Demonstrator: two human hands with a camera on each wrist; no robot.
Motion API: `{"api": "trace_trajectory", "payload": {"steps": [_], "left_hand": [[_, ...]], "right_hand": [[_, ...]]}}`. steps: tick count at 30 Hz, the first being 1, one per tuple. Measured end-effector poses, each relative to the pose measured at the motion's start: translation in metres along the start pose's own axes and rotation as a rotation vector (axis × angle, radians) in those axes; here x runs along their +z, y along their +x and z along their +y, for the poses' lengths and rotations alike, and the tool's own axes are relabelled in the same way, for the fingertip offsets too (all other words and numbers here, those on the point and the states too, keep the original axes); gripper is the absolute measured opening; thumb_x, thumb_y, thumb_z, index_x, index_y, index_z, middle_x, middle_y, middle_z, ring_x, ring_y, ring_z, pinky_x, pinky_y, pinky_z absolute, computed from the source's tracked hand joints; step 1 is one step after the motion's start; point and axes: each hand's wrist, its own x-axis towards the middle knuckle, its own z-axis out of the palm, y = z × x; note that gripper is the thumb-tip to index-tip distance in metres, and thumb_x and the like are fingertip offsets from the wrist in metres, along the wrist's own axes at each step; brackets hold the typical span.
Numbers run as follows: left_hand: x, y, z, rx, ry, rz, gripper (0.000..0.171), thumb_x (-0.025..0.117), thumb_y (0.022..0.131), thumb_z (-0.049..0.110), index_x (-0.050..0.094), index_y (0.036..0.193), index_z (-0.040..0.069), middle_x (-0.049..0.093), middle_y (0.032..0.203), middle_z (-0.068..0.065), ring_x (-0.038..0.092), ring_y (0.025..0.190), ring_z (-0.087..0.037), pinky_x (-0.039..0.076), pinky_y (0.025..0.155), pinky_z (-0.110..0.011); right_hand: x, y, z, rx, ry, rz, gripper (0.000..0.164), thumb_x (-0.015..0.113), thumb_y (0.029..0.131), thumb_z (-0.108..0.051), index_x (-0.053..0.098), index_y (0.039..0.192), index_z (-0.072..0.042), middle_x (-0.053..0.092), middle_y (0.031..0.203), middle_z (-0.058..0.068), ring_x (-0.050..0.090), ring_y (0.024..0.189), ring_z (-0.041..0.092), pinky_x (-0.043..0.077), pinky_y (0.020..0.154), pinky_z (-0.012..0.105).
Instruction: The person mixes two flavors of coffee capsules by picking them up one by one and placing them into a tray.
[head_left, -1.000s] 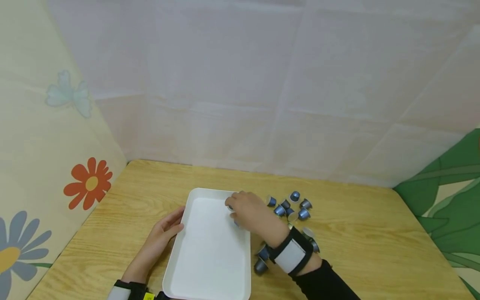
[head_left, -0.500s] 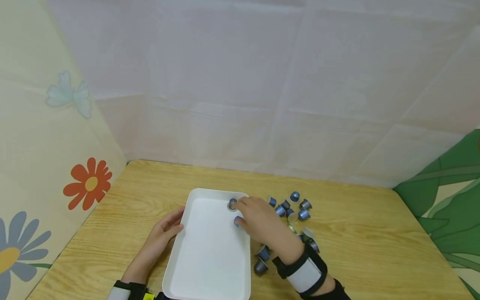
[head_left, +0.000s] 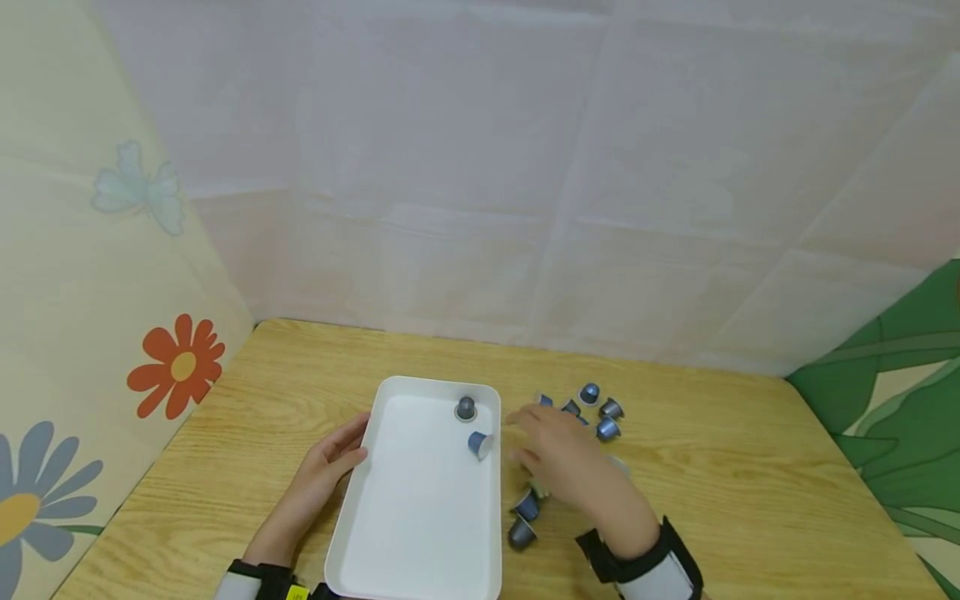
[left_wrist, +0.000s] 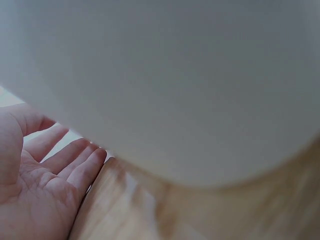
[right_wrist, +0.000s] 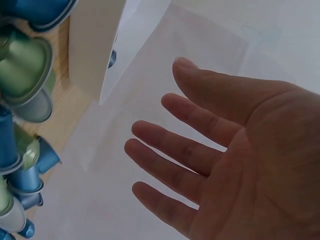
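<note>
A white rectangular tray (head_left: pixel 416 517) lies on the table in the head view. In it sit a dark grey coffee capsule (head_left: pixel 466 407), standing on its rim, and a blue coffee capsule (head_left: pixel 478 444) on its side. My left hand (head_left: pixel 322 471) rests against the tray's left edge. The left wrist view shows its fingers (left_wrist: pixel 75 162) fairly straight beside the tray wall. My right hand (head_left: pixel 562 454) hovers just right of the tray, above the loose capsules. With fingers spread, that hand (right_wrist: pixel 225 160) holds nothing in the right wrist view.
Several blue and dark capsules (head_left: pixel 608 429) lie scattered on the wooden table (head_left: pixel 735 483) right of the tray. Two more, one a dark capsule (head_left: pixel 522 533), lie close to its right wall. A green capsule (right_wrist: pixel 22 65) appears in the right wrist view. A white sheet (head_left: pixel 525 183) hangs behind.
My right hand has let go of the dark grey capsule in the tray and moved right, out over the loose capsules. Both capsules in the tray are now uncovered. The left hand stays put.
</note>
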Motion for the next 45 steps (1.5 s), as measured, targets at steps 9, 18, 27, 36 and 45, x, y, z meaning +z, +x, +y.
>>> {"api": "trace_trajectory", "payload": {"steps": [9, 18, 27, 36, 45], "left_hand": [[-0.001, 0.0, -0.001, -0.013, -0.001, 0.015, 0.054, 0.056, 0.1, 0.009, 0.039, 0.15, 0.001, 0.038, 0.154, -0.014, 0.035, 0.141, -0.028, 0.042, 0.097, -0.016], [0.0, 0.001, -0.002, -0.011, -0.001, 0.016, 0.053, 0.056, 0.1, 0.008, 0.039, 0.15, 0.001, 0.038, 0.154, -0.015, 0.035, 0.141, -0.029, 0.042, 0.097, -0.016], [0.0, 0.001, -0.001, -0.001, 0.004, 0.008, 0.054, 0.056, 0.1, 0.009, 0.038, 0.15, -0.001, 0.037, 0.155, -0.017, 0.034, 0.142, -0.032, 0.042, 0.096, -0.016], [-0.001, 0.001, -0.002, -0.037, -0.002, 0.027, 0.053, 0.055, 0.1, 0.008, 0.038, 0.15, 0.001, 0.038, 0.155, -0.013, 0.035, 0.141, -0.027, 0.042, 0.096, -0.016], [-0.001, 0.002, -0.003, -0.026, -0.003, 0.021, 0.054, 0.056, 0.1, 0.009, 0.038, 0.15, 0.001, 0.038, 0.155, -0.013, 0.035, 0.141, -0.027, 0.042, 0.097, -0.016]], "right_hand": [[-0.007, -0.012, 0.025, 0.175, 0.073, -0.095, 0.045, 0.075, 0.089, -0.015, 0.062, 0.13, -0.004, 0.063, 0.126, 0.015, 0.06, 0.114, 0.035, 0.049, 0.094, 0.052], [-0.019, -0.026, 0.054, 0.289, 0.214, -0.18, 0.048, 0.072, 0.091, -0.014, 0.056, 0.134, 0.0, 0.061, 0.126, 0.022, 0.058, 0.114, 0.042, 0.048, 0.092, 0.057], [-0.022, -0.036, 0.077, 0.341, 0.274, -0.219, 0.043, 0.071, 0.09, -0.009, 0.059, 0.13, 0.001, 0.059, 0.127, 0.028, 0.054, 0.116, 0.048, 0.048, 0.091, 0.058], [-0.018, -0.04, 0.092, 0.37, 0.269, -0.229, 0.033, 0.069, 0.09, -0.004, 0.061, 0.121, 0.006, 0.064, 0.108, 0.023, 0.062, 0.098, 0.039, 0.053, 0.081, 0.054], [-0.008, -0.038, 0.1, 0.441, 0.283, -0.266, 0.038, 0.07, 0.085, 0.0, 0.061, 0.122, 0.005, 0.063, 0.097, 0.015, 0.062, 0.084, 0.026, 0.054, 0.071, 0.046]]}}
